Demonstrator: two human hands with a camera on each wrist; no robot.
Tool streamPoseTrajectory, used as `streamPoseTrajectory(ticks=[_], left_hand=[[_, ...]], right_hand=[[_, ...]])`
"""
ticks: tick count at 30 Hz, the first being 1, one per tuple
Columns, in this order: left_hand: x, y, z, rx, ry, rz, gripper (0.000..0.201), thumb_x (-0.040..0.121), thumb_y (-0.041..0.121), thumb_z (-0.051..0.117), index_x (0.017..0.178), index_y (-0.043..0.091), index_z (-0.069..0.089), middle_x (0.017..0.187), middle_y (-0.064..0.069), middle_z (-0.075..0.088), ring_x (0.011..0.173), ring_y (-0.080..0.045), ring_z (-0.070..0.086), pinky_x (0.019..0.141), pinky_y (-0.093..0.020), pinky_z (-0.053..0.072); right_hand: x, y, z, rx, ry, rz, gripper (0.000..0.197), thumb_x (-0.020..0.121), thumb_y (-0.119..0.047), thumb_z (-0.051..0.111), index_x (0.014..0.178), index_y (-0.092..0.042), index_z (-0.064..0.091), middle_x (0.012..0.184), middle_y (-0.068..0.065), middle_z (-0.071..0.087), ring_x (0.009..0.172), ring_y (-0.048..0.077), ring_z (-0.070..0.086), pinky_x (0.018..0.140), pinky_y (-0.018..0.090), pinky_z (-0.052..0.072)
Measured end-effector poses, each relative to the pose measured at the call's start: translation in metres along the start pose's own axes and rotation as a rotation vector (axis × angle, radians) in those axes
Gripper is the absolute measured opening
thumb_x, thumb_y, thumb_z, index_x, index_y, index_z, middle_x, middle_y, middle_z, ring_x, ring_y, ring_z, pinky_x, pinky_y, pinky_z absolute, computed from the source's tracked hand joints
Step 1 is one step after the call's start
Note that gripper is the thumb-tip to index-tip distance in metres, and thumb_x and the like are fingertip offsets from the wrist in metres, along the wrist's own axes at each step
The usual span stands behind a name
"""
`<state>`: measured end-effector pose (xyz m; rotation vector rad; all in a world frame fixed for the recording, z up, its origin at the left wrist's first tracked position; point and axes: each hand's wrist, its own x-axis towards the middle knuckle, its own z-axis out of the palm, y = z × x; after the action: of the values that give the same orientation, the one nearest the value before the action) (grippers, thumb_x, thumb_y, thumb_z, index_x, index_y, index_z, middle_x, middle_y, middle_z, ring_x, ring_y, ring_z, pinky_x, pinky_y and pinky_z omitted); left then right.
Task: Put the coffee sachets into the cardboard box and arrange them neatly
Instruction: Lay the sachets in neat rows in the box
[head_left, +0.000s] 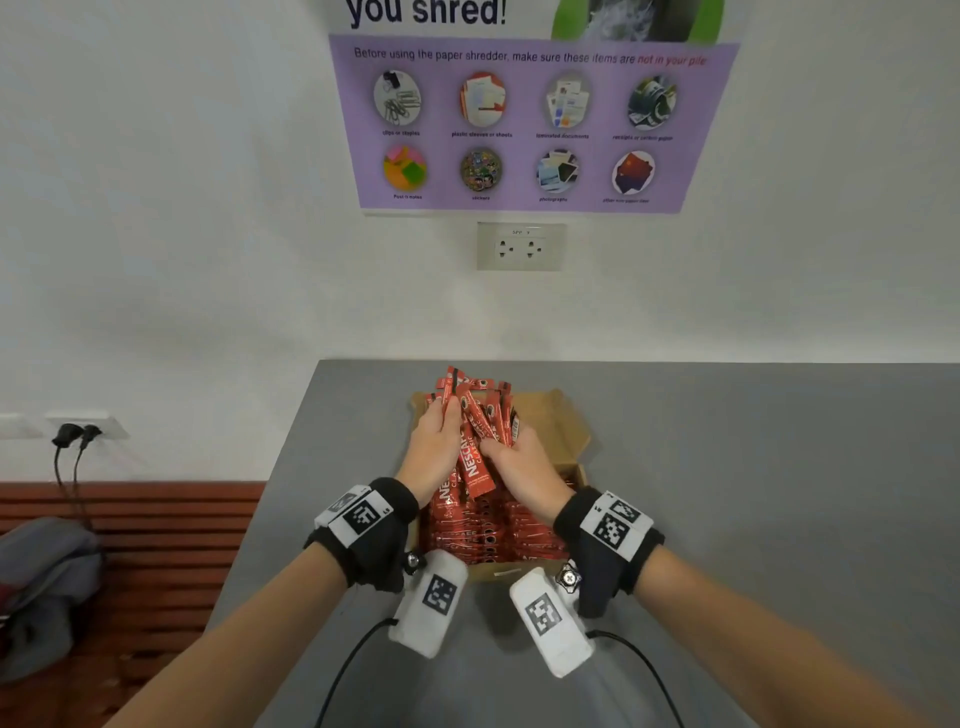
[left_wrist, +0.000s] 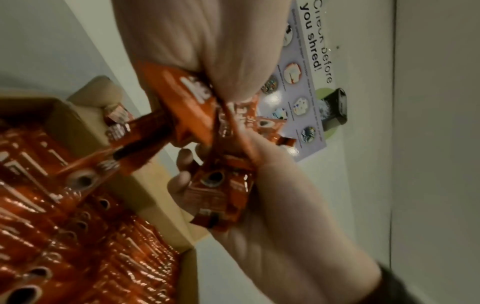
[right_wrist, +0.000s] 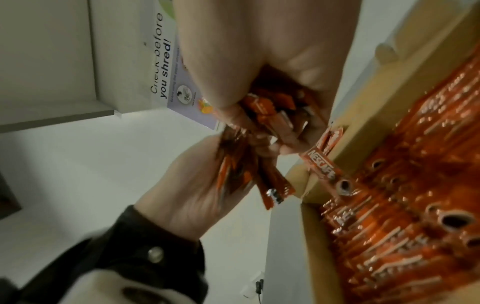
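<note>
Both hands hold one fanned bunch of red coffee sachets (head_left: 475, 421) above the open cardboard box (head_left: 569, 431). My left hand (head_left: 439, 431) grips the bunch from the left and my right hand (head_left: 511, 452) grips it from the right. The left wrist view shows the left hand (left_wrist: 197, 47) and right hand (left_wrist: 262, 197) curled round the sachets (left_wrist: 192, 115). In the right wrist view the right hand (right_wrist: 262, 61) and left hand (right_wrist: 192, 185) clutch the same sachets (right_wrist: 262, 111). Rows of sachets (head_left: 493, 530) lie packed in the box's near part.
The box stands on a grey table (head_left: 753, 493) against a white wall with a socket (head_left: 521, 247) and a purple poster (head_left: 524, 124). A wooden bench (head_left: 130, 545) with a grey bag (head_left: 44, 587) is at the left.
</note>
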<state>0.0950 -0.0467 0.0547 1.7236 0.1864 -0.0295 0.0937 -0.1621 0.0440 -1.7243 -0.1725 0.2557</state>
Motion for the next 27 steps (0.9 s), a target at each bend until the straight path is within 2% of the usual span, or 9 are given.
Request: streamPoseTrajectory(ticks=[2, 4, 8, 11, 14, 21, 22, 25, 27], left_hand=[[-0.005, -0.001, 0.0, -0.016, -0.032, 0.011, 0.055, 0.093, 0.057, 0.032, 0.124, 0.017, 0.055, 0.113, -0.002, 0.065, 0.103, -0.015, 0.062, 0.098, -0.034, 0.044], [-0.011, -0.003, -0.002, -0.063, -0.085, 0.003, 0.064, 0.081, 0.069, 0.042, 0.123, 0.021, 0.054, 0.115, 0.001, 0.065, 0.108, -0.014, 0.06, 0.104, -0.039, 0.04], [-0.019, -0.008, -0.003, 0.12, -0.118, 0.07, 0.055, 0.076, 0.043, 0.071, 0.12, 0.02, 0.047, 0.108, 0.01, 0.062, 0.103, -0.005, 0.059, 0.1, -0.03, 0.043], [-0.02, -0.009, -0.006, 0.018, -0.057, 0.034, 0.048, 0.075, 0.032, 0.075, 0.116, 0.019, 0.054, 0.104, 0.004, 0.067, 0.098, -0.011, 0.064, 0.096, -0.035, 0.048], [-0.025, -0.009, -0.007, -0.072, -0.026, 0.019, 0.036, 0.079, 0.022, 0.072, 0.112, 0.019, 0.059, 0.1, 0.0, 0.07, 0.093, -0.014, 0.067, 0.091, -0.035, 0.051], [-0.025, -0.007, -0.016, -0.192, 0.008, 0.005, 0.02, 0.084, 0.005, 0.062, 0.105, 0.006, 0.062, 0.092, -0.008, 0.07, 0.084, -0.021, 0.068, 0.073, -0.028, 0.053], [-0.026, -0.007, -0.018, -0.214, 0.01, -0.003, 0.017, 0.085, 0.004, 0.06, 0.102, 0.005, 0.062, 0.088, -0.007, 0.07, 0.081, -0.021, 0.068, 0.069, -0.027, 0.054], [-0.025, -0.008, -0.023, -0.25, 0.026, -0.042, 0.014, 0.087, 0.007, 0.059, 0.1, 0.004, 0.061, 0.081, -0.008, 0.067, 0.075, -0.022, 0.066, 0.07, -0.031, 0.054], [-0.025, -0.009, -0.026, -0.23, 0.035, -0.043, 0.014, 0.086, 0.008, 0.06, 0.1, 0.005, 0.06, 0.084, -0.01, 0.067, 0.076, -0.024, 0.065, 0.076, -0.036, 0.054]], right_hand=[[0.0, 0.003, 0.005, -0.032, 0.021, 0.012, 0.016, 0.09, -0.004, 0.048, 0.099, -0.012, 0.058, 0.087, 0.005, 0.065, 0.084, 0.023, 0.063, 0.083, 0.037, 0.052], [-0.003, 0.003, 0.006, -0.089, -0.008, -0.004, 0.015, 0.091, -0.005, 0.048, 0.1, -0.014, 0.057, 0.089, 0.009, 0.065, 0.081, 0.023, 0.063, 0.076, 0.029, 0.052], [-0.008, 0.001, 0.008, -0.243, -0.099, -0.121, 0.025, 0.092, -0.006, 0.049, 0.111, -0.021, 0.054, 0.087, -0.006, 0.063, 0.07, -0.008, 0.06, 0.064, 0.006, 0.044], [-0.011, -0.001, 0.009, -0.22, -0.127, -0.059, 0.037, 0.081, -0.015, 0.063, 0.117, -0.02, 0.053, 0.101, -0.006, 0.065, 0.093, 0.002, 0.062, 0.086, 0.025, 0.051], [-0.013, -0.003, 0.006, -0.216, -0.125, -0.005, 0.058, 0.07, -0.012, 0.074, 0.117, -0.019, 0.039, 0.104, -0.008, 0.059, 0.101, 0.01, 0.059, 0.091, 0.031, 0.05], [-0.027, -0.013, 0.0, -0.129, -0.224, 0.069, 0.068, 0.088, -0.02, 0.06, 0.14, -0.017, 0.017, 0.13, 0.0, 0.047, 0.115, 0.021, 0.055, 0.098, 0.038, 0.047], [-0.028, -0.014, -0.001, -0.083, -0.225, 0.083, 0.06, 0.094, -0.023, 0.052, 0.143, -0.019, 0.018, 0.131, -0.002, 0.044, 0.114, 0.024, 0.055, 0.096, 0.038, 0.048], [-0.033, -0.012, 0.003, 0.026, -0.222, 0.082, 0.044, 0.1, -0.021, 0.038, 0.142, -0.02, 0.025, 0.126, 0.005, 0.047, 0.065, 0.016, 0.059, 0.064, 0.031, 0.053], [-0.031, -0.006, 0.006, -0.032, -0.185, 0.041, 0.044, 0.1, -0.02, 0.039, 0.141, -0.018, 0.025, 0.133, 0.011, 0.043, 0.055, 0.012, 0.057, 0.054, 0.025, 0.052]])
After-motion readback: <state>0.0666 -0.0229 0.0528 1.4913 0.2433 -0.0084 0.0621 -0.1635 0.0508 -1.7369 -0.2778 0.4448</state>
